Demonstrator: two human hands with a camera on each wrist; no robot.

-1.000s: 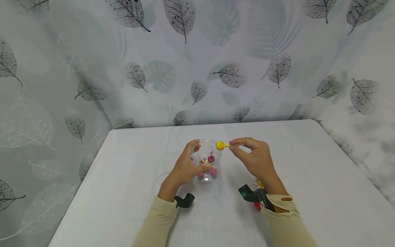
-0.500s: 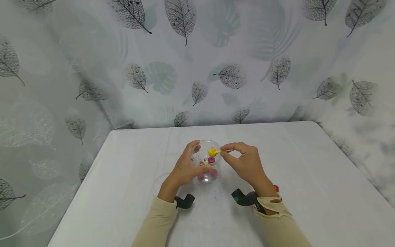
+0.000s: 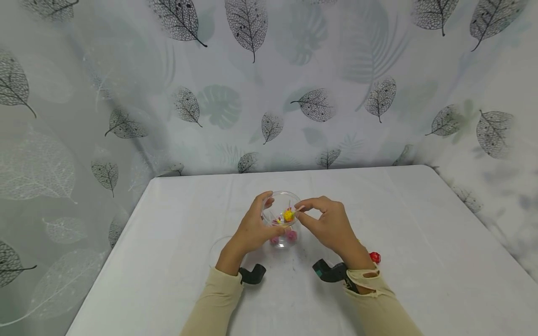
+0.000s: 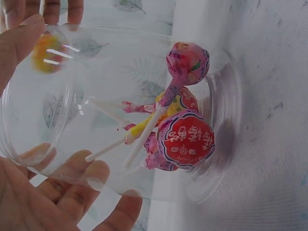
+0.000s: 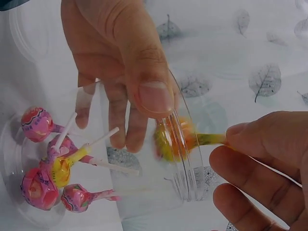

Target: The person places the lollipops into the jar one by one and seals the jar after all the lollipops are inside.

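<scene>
My left hand [image 3: 252, 229] grips a clear plastic jar [image 5: 190, 178] around its side, near the mouth. The jar stands on the white table, its mouth facing up. My right hand [image 3: 327, 223] pinches a yellow-wrapped lollipop [image 5: 171, 139] by the stick end, with its round head just inside the jar's rim. At the bottom of the jar lie several wrapped lollipops, among them a pink-purple lollipop [image 4: 187, 142] with a red label and a yellow lollipop [image 5: 62, 171]. Their white sticks point up towards the mouth.
Beside my right wrist lies a red-wrapped lollipop [image 3: 375, 257], partly hidden by the forearm. A clear round lid [image 3: 211, 247] lies on the table, partly behind my left wrist. A leaf-patterned curtain [image 3: 269, 93] hangs along the table's back edge.
My right hand has moved left and slightly down, bringing the yellow lollipop from beside the jar to inside its mouth. The left hand and jar have stayed put.
</scene>
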